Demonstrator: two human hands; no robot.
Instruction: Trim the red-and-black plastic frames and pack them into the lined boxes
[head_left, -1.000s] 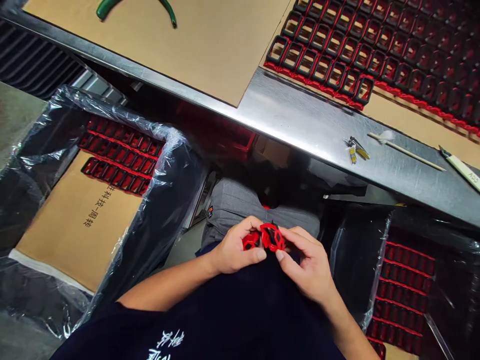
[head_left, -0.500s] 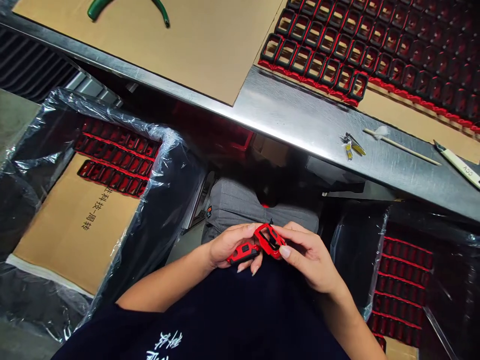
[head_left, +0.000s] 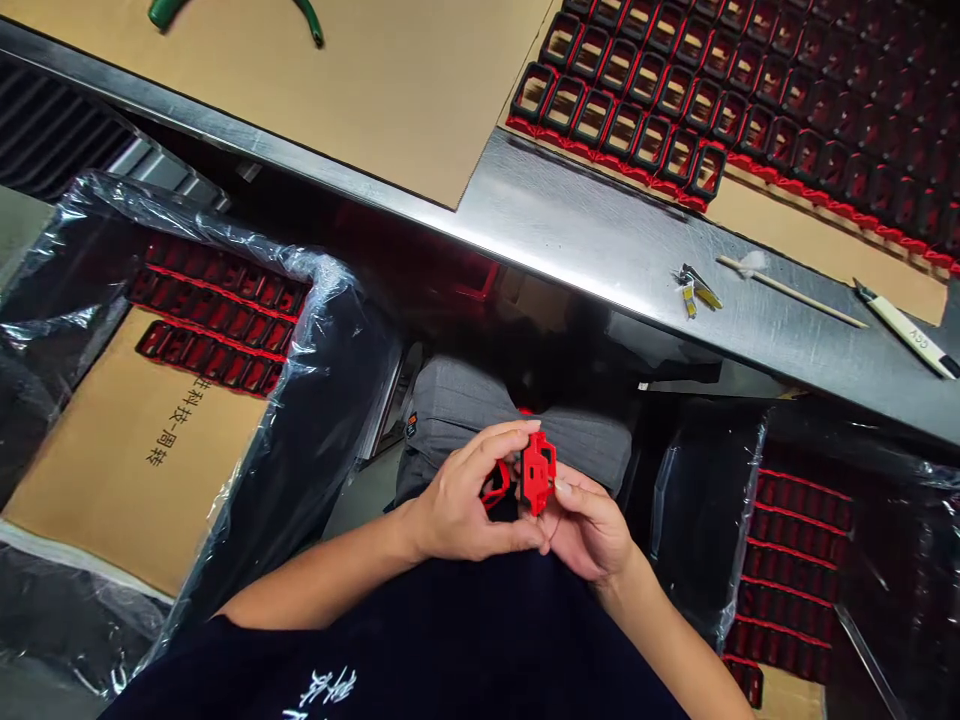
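My left hand (head_left: 461,495) pinches a red and black plastic frame (head_left: 537,475) upright between fingers at its top and thumb below. A second red plastic frame (head_left: 495,485) is tucked in the same hand, partly hidden by the fingers. My right hand (head_left: 589,525) is closed on the right side of the first frame, its thumb against the edge. Some right fingers are hidden behind the frame. Both hands are in front of my dark shirt, over my lap.
Rows of black-and-red frames (head_left: 622,125) stand on the steel table (head_left: 555,225). Near its edge are small yellow-handled nippers (head_left: 699,290), a wooden stick (head_left: 795,293) and a white-handled knife (head_left: 904,328). Green-handled pliers (head_left: 310,20) lie on cardboard (head_left: 360,90). Plastic-lined bins (head_left: 337,320) flank me.
The first frame has been turned upright, its red face now showing. My left hand has shifted its grip to the frame's top and bottom; my right hand has moved slightly lower. The view shifted slightly.
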